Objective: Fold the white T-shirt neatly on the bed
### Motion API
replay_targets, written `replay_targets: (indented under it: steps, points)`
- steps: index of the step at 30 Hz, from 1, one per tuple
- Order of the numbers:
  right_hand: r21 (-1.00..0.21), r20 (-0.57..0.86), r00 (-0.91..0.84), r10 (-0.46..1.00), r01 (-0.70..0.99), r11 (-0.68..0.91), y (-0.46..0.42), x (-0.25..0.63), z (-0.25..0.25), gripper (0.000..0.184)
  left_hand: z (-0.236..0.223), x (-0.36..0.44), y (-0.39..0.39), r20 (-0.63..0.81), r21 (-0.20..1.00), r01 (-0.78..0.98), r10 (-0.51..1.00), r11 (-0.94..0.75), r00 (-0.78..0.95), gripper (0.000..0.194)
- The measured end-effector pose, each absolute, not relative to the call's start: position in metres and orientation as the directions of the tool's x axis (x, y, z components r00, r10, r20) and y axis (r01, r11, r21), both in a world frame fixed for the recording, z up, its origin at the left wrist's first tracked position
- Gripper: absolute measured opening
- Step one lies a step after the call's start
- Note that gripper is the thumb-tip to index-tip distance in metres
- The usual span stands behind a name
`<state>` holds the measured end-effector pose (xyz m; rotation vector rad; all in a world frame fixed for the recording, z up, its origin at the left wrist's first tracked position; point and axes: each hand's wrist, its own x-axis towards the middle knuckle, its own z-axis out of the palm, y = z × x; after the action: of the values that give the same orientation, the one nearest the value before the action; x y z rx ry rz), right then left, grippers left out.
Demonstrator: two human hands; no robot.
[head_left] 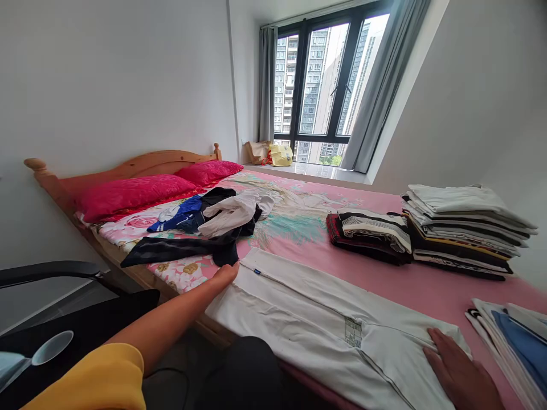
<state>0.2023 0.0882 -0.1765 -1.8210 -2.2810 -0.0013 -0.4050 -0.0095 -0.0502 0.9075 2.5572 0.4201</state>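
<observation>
A long white shirt [299,302] lies spread along the near edge of the bed, its sides folded lengthwise toward the middle. It has a small dark blue tag near its left end and a printed patch showing between the folds. My left hand [226,276] is closed at the shirt's far left corner, its fingertips partly hidden. Over at the other end, my right hand [459,367] rests on the cloth with its fingers stretched out.
Loose dark, blue and pale clothes [213,216] lie heaped near the red pillows [137,193]. Folded piles stand on the right: a short stack [370,233], a tall stack [465,228] and another pile [513,341]. A black chair [106,324] is at lower left.
</observation>
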Motion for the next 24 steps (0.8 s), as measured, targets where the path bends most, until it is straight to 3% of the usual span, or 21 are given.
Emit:
replay_targets:
  steps: [9, 20, 24]
  points:
    - [-0.159, 0.176, -0.169, 0.97, 0.967, 0.197, 0.087, 0.199, -0.175, 0.07, -0.06, -0.402, 0.011, -0.229, 0.282, 0.568, 0.629, 0.773, -0.743, 0.071]
    - [-0.181, 0.16, -0.162, 0.974, 0.965, 0.19, 0.084, 0.194, -0.163, 0.065, -0.062, -0.408, 0.022, -0.181, 0.204, 0.672, 0.701, 0.712, -0.689, 0.059]
    - [-0.171, 0.165, -0.155, 0.974, 0.968, 0.183, 0.084, 0.195, -0.166, 0.066, -0.058, -0.411, 0.014, -0.109, 0.179, 0.74, 0.761, 0.648, -0.64, 0.044]
